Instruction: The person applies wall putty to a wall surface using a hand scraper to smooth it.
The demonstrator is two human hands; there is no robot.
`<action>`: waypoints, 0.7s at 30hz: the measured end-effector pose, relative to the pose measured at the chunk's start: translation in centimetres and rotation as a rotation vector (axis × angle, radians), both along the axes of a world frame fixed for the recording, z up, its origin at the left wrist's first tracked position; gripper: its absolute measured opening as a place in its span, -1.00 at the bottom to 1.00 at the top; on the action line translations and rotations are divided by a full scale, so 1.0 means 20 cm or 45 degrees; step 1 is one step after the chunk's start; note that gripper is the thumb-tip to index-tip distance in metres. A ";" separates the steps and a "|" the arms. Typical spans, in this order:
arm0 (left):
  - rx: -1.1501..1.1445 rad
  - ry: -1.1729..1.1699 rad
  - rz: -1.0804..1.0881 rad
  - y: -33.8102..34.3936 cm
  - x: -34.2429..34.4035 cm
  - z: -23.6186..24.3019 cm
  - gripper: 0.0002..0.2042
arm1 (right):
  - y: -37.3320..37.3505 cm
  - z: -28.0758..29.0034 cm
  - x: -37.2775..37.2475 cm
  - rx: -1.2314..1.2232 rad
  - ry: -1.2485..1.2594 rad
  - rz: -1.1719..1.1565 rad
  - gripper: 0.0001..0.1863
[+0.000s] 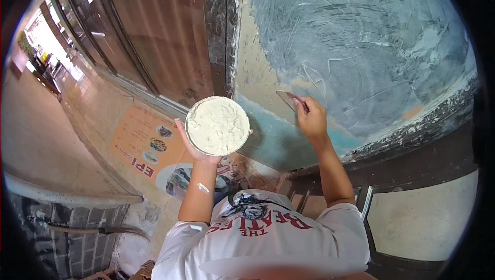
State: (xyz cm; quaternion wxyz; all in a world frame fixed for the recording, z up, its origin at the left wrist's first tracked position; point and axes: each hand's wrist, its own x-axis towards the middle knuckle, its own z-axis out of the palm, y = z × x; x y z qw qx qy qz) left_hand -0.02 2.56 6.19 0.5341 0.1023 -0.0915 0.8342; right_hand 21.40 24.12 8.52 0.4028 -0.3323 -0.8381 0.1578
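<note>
My left hand (195,150) is closed under and around a round tub (192,145), held up in front of me. Thick, lumpy cream putty (218,124) fills it to the rim. Between the fingers and thumb of my right hand (312,120) is a putty knife (285,97), its blade at the wall (335,38); whether the edge touches the surface I cannot tell. Smeared grey-blue coating covers most of that wall. A beige patch (252,69) runs along its left side, with bare turquoise paint (268,123) lower down. A white smear marks my left forearm.
Left of the wall stand a dark post (219,27) and framed glass panels (160,32). An orange printed sheet (136,138) lies on the floor by my left arm. Grey blockwork (77,233) is at lower left, and a dark-framed pale panel (428,218) at lower right.
</note>
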 end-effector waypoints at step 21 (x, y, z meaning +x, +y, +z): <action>-0.408 0.031 0.083 -0.09 0.02 -0.09 -0.09 | -0.03 0.03 -0.01 0.045 0.064 0.044 -0.92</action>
